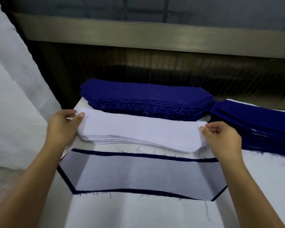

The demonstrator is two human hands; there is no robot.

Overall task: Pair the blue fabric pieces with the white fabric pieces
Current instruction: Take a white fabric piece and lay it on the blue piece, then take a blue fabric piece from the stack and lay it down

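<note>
The white stack (141,132) lies across the middle of the tabletop (138,211), just in front of the blue stack (146,99) at the far edge. The left hand (64,127) pinches the top sheet at the stack's left end, thumb over and fingers curled under the corner. The right hand (220,137) pinches the same sheet at the right end, fingers closed on its tip.

These sheets look thin, limp and very light, so a single one will likely sag in the middle and cling to its neighbours. Taking it by both pointed ends, as here, seems the sound grip: it keeps the long strip taut and lets one layer peel free. The blue pieces fray at the edges, with loose threads that may snag.

A finished pair (138,173), white laid on blue with a dark border showing, rests nearer the person. More paired pieces (253,122) sit at the right.

No label, brand or writing can be read anywhere.
</note>
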